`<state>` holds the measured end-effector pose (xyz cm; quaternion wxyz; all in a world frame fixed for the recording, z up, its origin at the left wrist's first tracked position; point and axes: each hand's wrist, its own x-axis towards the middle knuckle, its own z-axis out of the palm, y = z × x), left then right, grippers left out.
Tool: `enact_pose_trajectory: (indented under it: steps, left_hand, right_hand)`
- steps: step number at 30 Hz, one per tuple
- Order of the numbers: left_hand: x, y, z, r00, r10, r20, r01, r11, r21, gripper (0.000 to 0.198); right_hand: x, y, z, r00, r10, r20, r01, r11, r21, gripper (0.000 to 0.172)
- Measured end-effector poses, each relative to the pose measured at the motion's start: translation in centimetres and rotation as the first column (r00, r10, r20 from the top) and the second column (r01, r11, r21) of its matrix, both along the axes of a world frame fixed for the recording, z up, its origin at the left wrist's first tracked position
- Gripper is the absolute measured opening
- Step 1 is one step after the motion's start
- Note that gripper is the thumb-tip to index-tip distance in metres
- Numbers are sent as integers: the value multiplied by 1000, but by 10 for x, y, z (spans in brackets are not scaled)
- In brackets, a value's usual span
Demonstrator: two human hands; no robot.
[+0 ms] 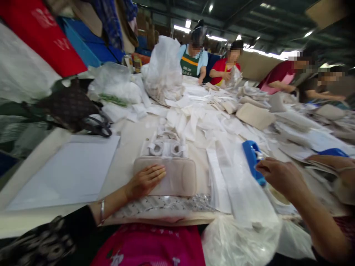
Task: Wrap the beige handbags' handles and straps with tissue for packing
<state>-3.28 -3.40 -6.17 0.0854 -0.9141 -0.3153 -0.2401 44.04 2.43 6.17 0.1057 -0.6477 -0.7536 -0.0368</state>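
A beige rectangular bag [181, 177] lies flat near the table's front edge, its wrapped straps and rings [166, 147] stretched out behind it. My left hand [148, 180] rests on the bag's left part, fingers extended and lying flat. To the right, my right hand [274, 171] is at a blue tape dispenser [251, 159], its fingers bent together beside the dispenser's upper part. What those fingers hold, if anything, is too small to make out. Under the bag's front edge lies printed clear plastic [166, 203].
White sheets [66, 170] lie at the left, below a dark brown bag [70, 105]. White strips [219, 181] lie right of the beige bag. Papers and beige pieces [255, 115] cover the table behind. Several people work across it; another person's hand [330, 162] is at the far right.
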Motion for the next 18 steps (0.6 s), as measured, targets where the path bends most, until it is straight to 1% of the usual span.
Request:
enact_pose_trajectory:
  steps: [1, 2, 3, 4, 6, 7, 8, 9, 10, 12, 15, 18]
  left_hand:
    - [0, -1, 1, 1000, 6, -5, -6, 1000, -5, 38]
    - [1, -1, 2, 1000, 13, -9, -13, 1000, -10, 35]
    - [2, -2, 2, 1000, 14, -12, -14, 1000, -17, 32]
    - [2, -3, 2, 1000, 13, -13, -13, 1000, -22, 30]
    - [2, -3, -1, 1000, 9, -6, -9, 1000, -26, 28]
    - [2, -4, -3, 1000, 4, 6, -4, 1000, -22, 27]
    - [1, -3, -6, 1000, -1, 25, 2, 1000, -15, 27]
    - [1, -3, -8, 999, -7, 45, 7, 1000, -8, 26]
    - [0, -2, -11, 998, -11, 66, 11, 1000, -5, 26]
    - [-2, -2, -14, 995, -16, 99, 18, 1000, -16, 28]
    - [-3, -1, -16, 994, -8, 109, 12, 999, -41, 40]
    - [-3, -1, -15, 997, -10, 78, 14, 999, -51, 46]
  right_hand:
    - [-38, 5, 7, 966, 249, 66, -245, 968, -60, 14]
    - [-79, 8, 14, 890, 449, 80, -437, 890, -129, 17]
    - [-120, 10, 19, 788, 613, 58, -593, 781, -195, 20]
    - [-159, 10, 22, 687, 725, 40, -695, 673, -255, 22]
    - [-227, 12, 21, 509, 859, 56, -793, 493, -357, 21]
    - [-253, 14, 17, 434, 898, 73, -807, 424, -411, 20]
    - [-274, 16, 12, 383, 918, 104, -804, 387, -452, 19]
    - [-289, 18, 7, 344, 928, 140, -792, 367, -488, 19]
    - [-300, 21, 1, 321, 930, 180, -777, 367, -511, 19]
    - [-314, 26, -8, 293, 922, 252, -756, 385, -529, 19]
    - [-321, 30, -17, 268, 915, 300, -750, 394, -531, 18]
    - [-324, 31, -20, 264, 913, 312, -755, 397, -523, 18]
